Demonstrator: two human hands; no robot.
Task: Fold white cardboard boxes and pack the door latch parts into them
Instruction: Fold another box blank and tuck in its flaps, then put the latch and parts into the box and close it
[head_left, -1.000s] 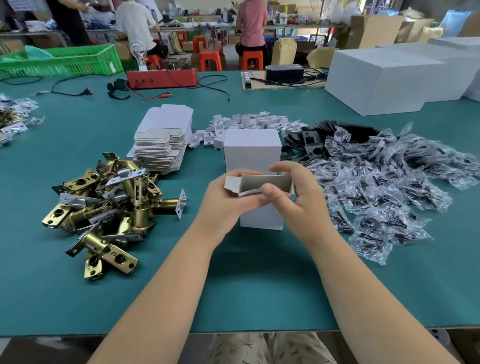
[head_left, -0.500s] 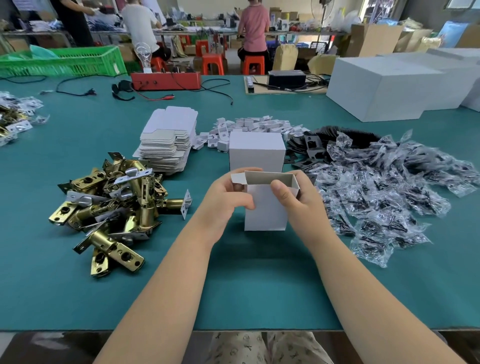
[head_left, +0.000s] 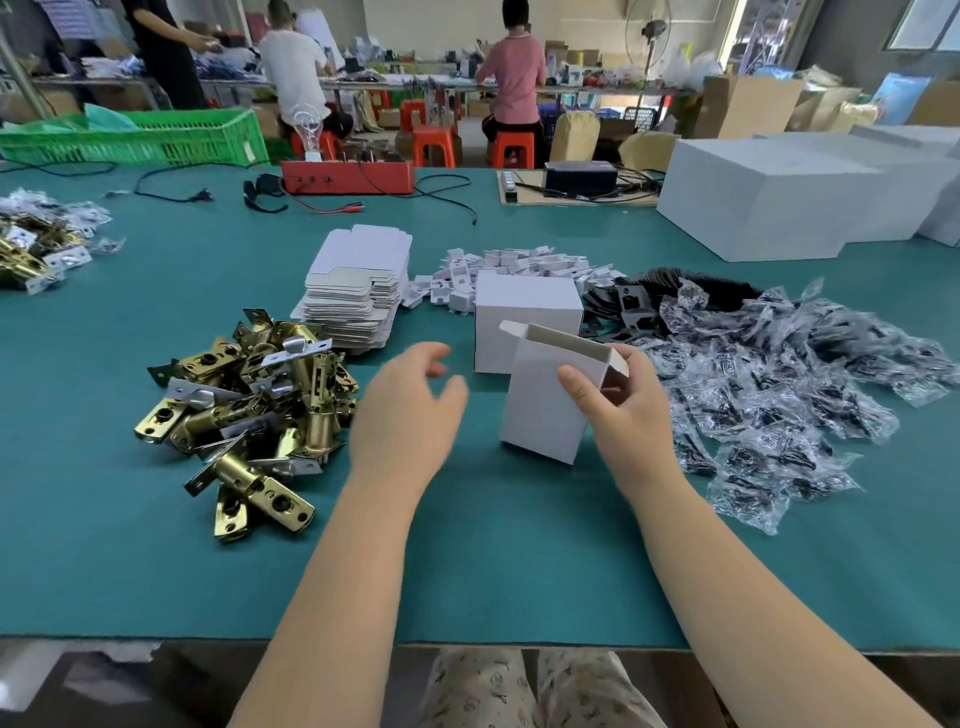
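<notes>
My right hand (head_left: 626, 410) grips an open-topped white cardboard box (head_left: 545, 400), thumb on its front face, with the box tilted and its lower corner near the green table. My left hand (head_left: 408, 410) hovers free to the left of the box, fingers loosely spread and blurred, holding nothing. A closed white box (head_left: 524, 306) stands just behind. A pile of brass door latches (head_left: 249, 400) lies to the left. A stack of flat box blanks (head_left: 358, 296) sits behind the latches.
Clear bags of black screws (head_left: 779, 395) spread to the right. Small white cardboard inserts (head_left: 514, 265) and black plates (head_left: 639, 306) lie behind the boxes. Large white cartons (head_left: 779, 202) stand far right, a red device (head_left: 348, 176) and a green crate (head_left: 135, 140) at the back. People sit beyond.
My left hand let go of the box and moved left toward the latch pile. My right hand now holds the box alone, tilted and shifted slightly right.
</notes>
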